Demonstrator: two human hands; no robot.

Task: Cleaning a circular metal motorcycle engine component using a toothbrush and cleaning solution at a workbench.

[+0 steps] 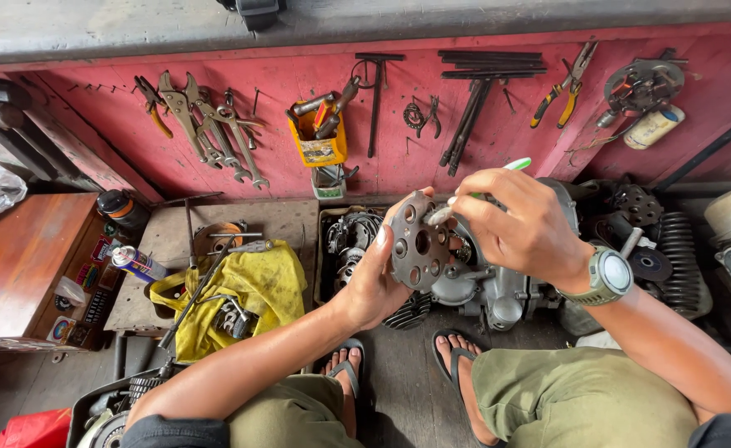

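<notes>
Head view, looking down: at frame centre the left hand [371,286] grips a round perforated metal plate [417,246], while the right hand [524,224] pinches a white-and-green brush [475,193] against it. Behind, a red wall [282,75] hangs pliers and wrenches [216,129]; a yellow cloth [253,286] lies lower left on the dark wooden floor [403,373].

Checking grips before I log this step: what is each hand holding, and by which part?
The left hand holds a round grey metal plate by its lower-left edge. The right hand grips a green-and-white toothbrush mid-handle, its head against the plate.
</notes>
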